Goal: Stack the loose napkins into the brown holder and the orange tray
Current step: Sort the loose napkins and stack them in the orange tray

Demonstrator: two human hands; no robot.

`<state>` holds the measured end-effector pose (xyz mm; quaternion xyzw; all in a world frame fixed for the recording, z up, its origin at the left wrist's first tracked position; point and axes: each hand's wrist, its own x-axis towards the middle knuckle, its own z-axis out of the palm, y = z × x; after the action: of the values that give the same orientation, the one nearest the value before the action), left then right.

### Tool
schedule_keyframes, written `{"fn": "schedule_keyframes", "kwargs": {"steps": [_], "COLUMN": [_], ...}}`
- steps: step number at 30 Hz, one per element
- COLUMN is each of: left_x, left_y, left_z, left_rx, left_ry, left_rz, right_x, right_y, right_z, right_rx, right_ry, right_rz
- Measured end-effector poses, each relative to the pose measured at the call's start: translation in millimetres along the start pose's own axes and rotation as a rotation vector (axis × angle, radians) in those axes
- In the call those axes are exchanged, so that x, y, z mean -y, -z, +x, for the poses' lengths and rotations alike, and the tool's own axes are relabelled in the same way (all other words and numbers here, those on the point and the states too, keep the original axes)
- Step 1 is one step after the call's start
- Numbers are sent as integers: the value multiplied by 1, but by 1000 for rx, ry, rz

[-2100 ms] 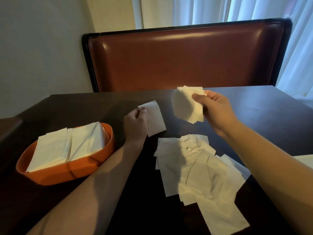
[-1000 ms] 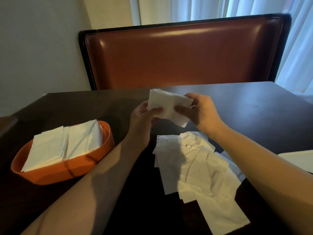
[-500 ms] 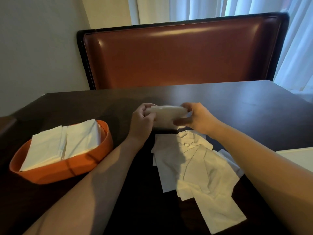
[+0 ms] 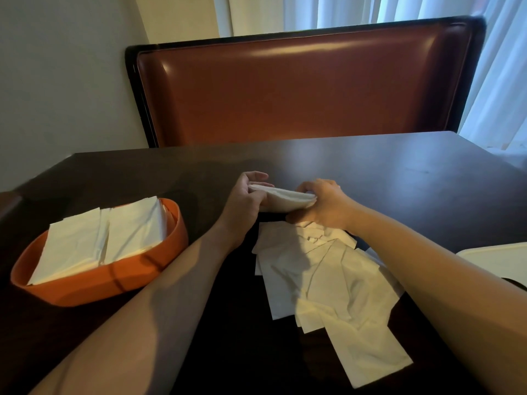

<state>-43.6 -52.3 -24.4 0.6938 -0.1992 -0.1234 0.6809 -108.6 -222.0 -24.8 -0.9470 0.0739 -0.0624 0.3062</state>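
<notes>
Your left hand [image 4: 244,201] gripped one end of a small bundle of napkins [image 4: 285,199], thumb curled over its near face and fingers bent behind it. Your right hand [image 4: 322,206] gripped the other end, fingers curled over the top edge. The bundle was soft white paper, bowed into a shallow curve along its lower side, and you held it on edge low over the dark, smooth table [image 4: 399,178].

Just toward you from the bundle lay the loose napkins [image 4: 328,283], thin, flat, rectangular sheets overlapping at odd angles, some creased, the nearest one jutting out toward you. The far edge of that scatter sat right under your right hand.

Well to the left stood the orange tray [image 4: 94,286], an oval bowl-like dish with a smooth rounded wall. It held two side-by-side stacks of napkins [image 4: 99,240], squared and tilted so their far ends rose above the rim.

At the right edge of the table a pale flat object [image 4: 499,260] showed only in part; you could not tell what it was. Across the table stood a glossy reddish-brown padded seat back [image 4: 299,89] with a dark frame.
</notes>
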Motion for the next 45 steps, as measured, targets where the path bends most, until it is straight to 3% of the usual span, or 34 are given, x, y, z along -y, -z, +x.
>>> {"fn": "schedule_keyframes", "kwargs": {"steps": [4, 7, 10, 14, 18, 23, 27, 30, 33, 36, 38, 42, 45], "left_x": [-2, 0, 4, 6, 3, 5, -2, -10, -15, -13, -13, -20, -17], "left_y": [0, -1, 0, -1, -1, 0, -1, 1, 5, 8, 8, 4, 5], "left_z": [-3, -1, 4, 4, 3, 3, -3, -9, -11, -11, -14, -20, -12], "left_rx": [61, 12, -49, 22, -85, -38, -30, 148, 402, 701, 781, 588, 199], "left_ry": [22, 25, 32, -17, -94, -30, -58, 38, 244, 341, 335, 362, 295], "left_rz": [-26, -8, 69, 193, 144, 163, 101, -142, -325, -378, -410, -436, -586], "right_x": [1, -2, -15, -9, -4, -8, -3, -2, 6, 16, 18, 16, 11], "right_y": [-3, -1, -1, 0, 0, -7, 2, 12, 19, 20, 18, 12, 6], "right_z": [1, 3, 6, 2, 3, 6, 2, 3, -5, -11, -13, -8, 1], "right_rx": [-59, -80, -101, -120, -59, -34, -215, -265, -77, 38, 60, 7, -130], "right_ry": [41, 1, -44, -61, -81, -32, -35, 8, 79, 145, 147, 104, 37], "right_rz": [5, 102, 242, 285, 411, 196, 561, 780, 994, 991, 937, 899, 645]}}
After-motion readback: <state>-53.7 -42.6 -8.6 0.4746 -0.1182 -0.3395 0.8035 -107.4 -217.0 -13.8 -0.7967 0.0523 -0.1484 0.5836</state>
